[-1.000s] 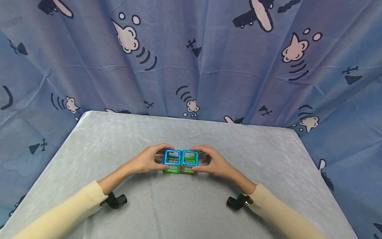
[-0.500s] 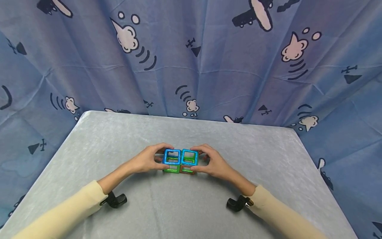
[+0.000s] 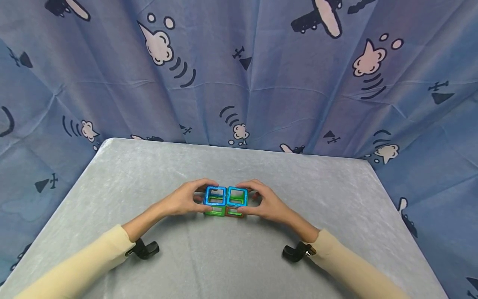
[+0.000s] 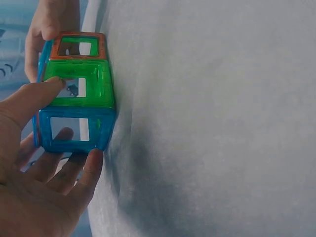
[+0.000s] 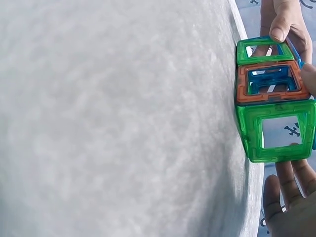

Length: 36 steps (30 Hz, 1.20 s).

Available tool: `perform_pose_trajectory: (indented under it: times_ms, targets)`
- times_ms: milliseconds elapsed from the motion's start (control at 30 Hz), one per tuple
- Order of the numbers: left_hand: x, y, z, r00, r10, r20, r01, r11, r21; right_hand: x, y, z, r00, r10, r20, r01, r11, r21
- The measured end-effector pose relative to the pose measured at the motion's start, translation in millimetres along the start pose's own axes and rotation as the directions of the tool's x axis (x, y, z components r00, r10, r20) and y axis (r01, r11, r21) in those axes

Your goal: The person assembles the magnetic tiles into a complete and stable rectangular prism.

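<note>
Two joined cubes of see-through magnetic tiles sit side by side on the table. In the head view, a blue tile (image 3: 215, 204) tops the left cube and a lighter blue tile (image 3: 237, 204) the right one. The left cube's front is a green tile (image 4: 79, 102); the right cube's front is an orange-red tile (image 5: 242, 89). My left hand (image 3: 182, 201) grips the left cube, thumb at its front edge, fingers about its blue side tile (image 4: 45, 128). My right hand (image 3: 271, 204) holds the right cube likewise, fingers near its green side tile (image 5: 254, 133).
A pale grey cloth covers the table (image 3: 231, 257). Behind it hangs a blue curtain (image 3: 213, 62) printed with planes and clouds. Each wrist wears a black camera; the left camera (image 3: 145, 250) and right camera (image 3: 294, 253) stand above the cloth.
My right fingertips have shifted very slightly left along the right cube's top. The cubes and my left hand look unmoved.
</note>
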<state>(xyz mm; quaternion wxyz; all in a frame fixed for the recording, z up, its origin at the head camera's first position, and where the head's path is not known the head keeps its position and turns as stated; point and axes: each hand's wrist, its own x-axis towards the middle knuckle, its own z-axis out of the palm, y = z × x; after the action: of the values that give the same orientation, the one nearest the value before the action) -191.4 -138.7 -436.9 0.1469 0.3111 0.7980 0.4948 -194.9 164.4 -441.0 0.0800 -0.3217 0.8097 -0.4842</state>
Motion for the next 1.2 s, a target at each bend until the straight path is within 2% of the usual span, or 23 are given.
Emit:
perform_pose_trajectory:
  times_ms: [267,367,933,1067,1200]
  targets:
    - [-0.1,2.7,0.1,1.0,-0.012,0.001,0.012,1.0,0.0,-2.0,-34,-5,1.0,-0.013,0.007,0.013,1.0,0.006]
    - [0.0,3.5,0.0,1.0,-0.015,-0.001,0.015,1.0,0.004,-2.6,-38,-5,1.0,-0.028,0.002,0.028,1.0,-0.011]
    - [1.9,5.4,-1.5,0.999,-0.032,0.013,0.032,1.0,0.001,0.1,-42,-3,1.0,-0.02,0.009,0.021,1.0,-0.018]
    - [2.1,4.3,-2.5,1.0,-0.021,0.022,0.021,1.0,-0.008,0.8,-41,-4,0.999,-0.026,0.023,0.026,1.0,-0.017]
    - [2.7,3.1,-3.6,0.999,-0.005,0.039,0.006,1.0,-0.024,2.9,-20,-3,0.999,-0.024,0.037,0.025,0.999,-0.022]
